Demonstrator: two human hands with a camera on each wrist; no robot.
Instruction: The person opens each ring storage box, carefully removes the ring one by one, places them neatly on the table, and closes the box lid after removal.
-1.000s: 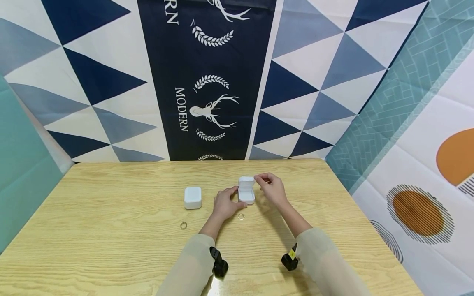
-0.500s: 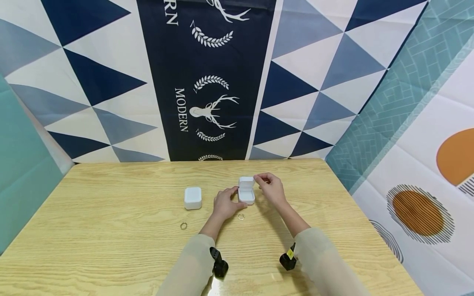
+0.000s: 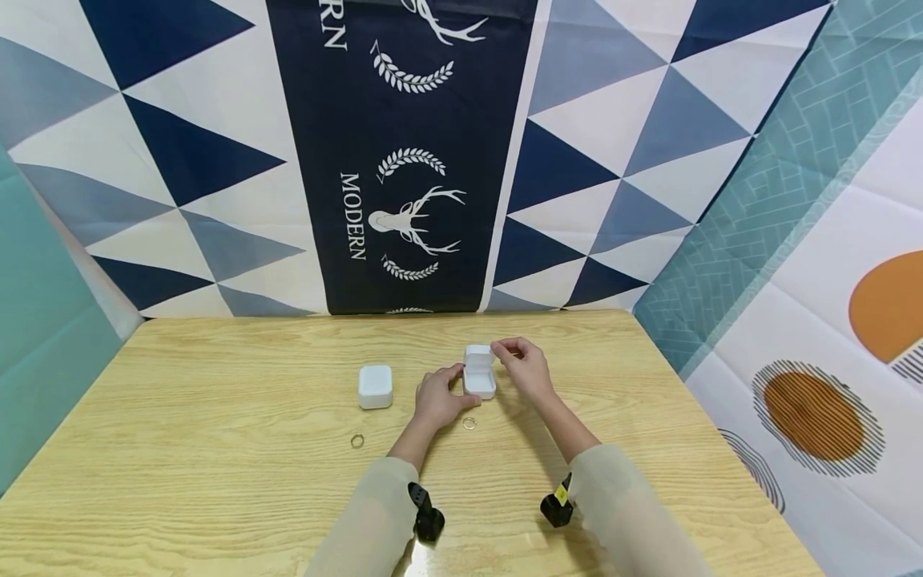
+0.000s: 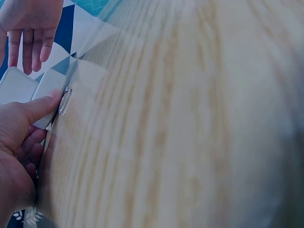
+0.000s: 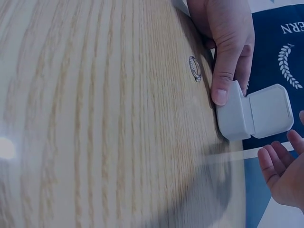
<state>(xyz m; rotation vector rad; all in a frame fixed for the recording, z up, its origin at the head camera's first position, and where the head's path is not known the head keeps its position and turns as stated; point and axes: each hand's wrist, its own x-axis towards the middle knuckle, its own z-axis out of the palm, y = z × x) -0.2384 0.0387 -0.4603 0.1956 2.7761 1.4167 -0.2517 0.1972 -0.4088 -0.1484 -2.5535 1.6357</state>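
A small white ring box (image 3: 480, 382) stands with its lid raised on the wooden table. My left hand (image 3: 437, 397) grips its base from the left, thumb along the front; the right wrist view shows that thumb (image 5: 221, 85) on the white wall. At the lid's upper right edge is my right hand (image 3: 527, 369), fingertips at or very near the lid corner. Its fingers look loosely extended in the left wrist view. A ring (image 3: 469, 423) lies on the table just in front of the box. Whether anything sits inside the box is too small to tell.
A second white ring box (image 3: 375, 386), shut, stands left of the left hand. Another ring (image 3: 357, 441) lies in front of it. The table (image 3: 216, 449) ends at a patterned cloth backdrop (image 3: 411, 160) behind, with a teal cloth (image 3: 50, 344) at the left.
My right hand has shifted slightly left along the lid's edge. The left hand, the boxes and both rings have stayed in place.
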